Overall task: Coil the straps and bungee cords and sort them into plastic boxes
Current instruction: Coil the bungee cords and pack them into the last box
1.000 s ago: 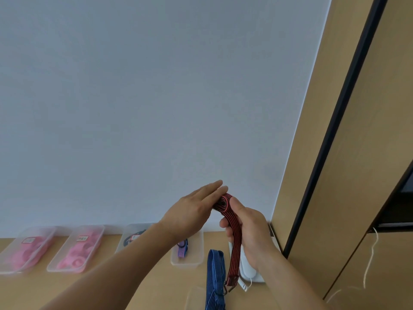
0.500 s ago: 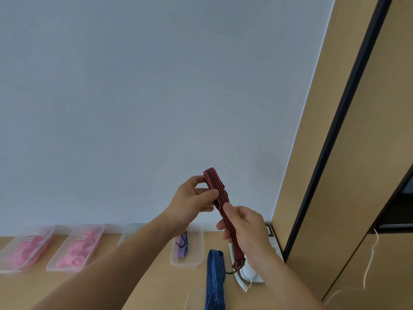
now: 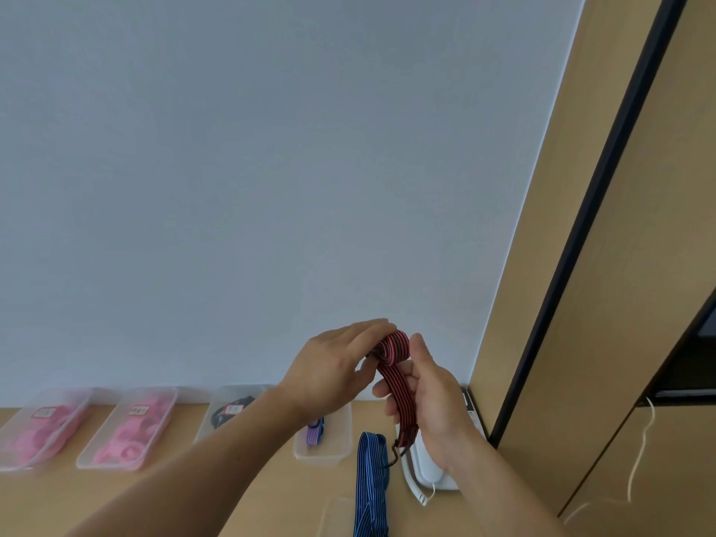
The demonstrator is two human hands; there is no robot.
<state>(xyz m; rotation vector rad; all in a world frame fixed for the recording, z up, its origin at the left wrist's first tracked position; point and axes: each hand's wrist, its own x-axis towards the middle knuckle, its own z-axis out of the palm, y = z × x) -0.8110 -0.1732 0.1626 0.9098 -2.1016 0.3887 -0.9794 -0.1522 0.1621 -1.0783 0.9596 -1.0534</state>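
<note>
A red-and-black striped bungee cord is held up in front of the wall, its top end rolled into a small coil. My left hand covers the coil from the left, fingers over its top. My right hand grips the hanging length, thumb against the coil. The cord's tail with a metal hook dangles below my right hand. A blue striped cord lies on the table beneath.
Along the wall stand clear plastic boxes: two with pink coils, one with a dark coil, one with a purple cord. A white telephone sits by the wooden cabinet. Another clear box is at the bottom edge.
The cord's upper end, standing straight half a second ago, is now rolled over into a coil under my left hand. The hanging tail has become shorter.
</note>
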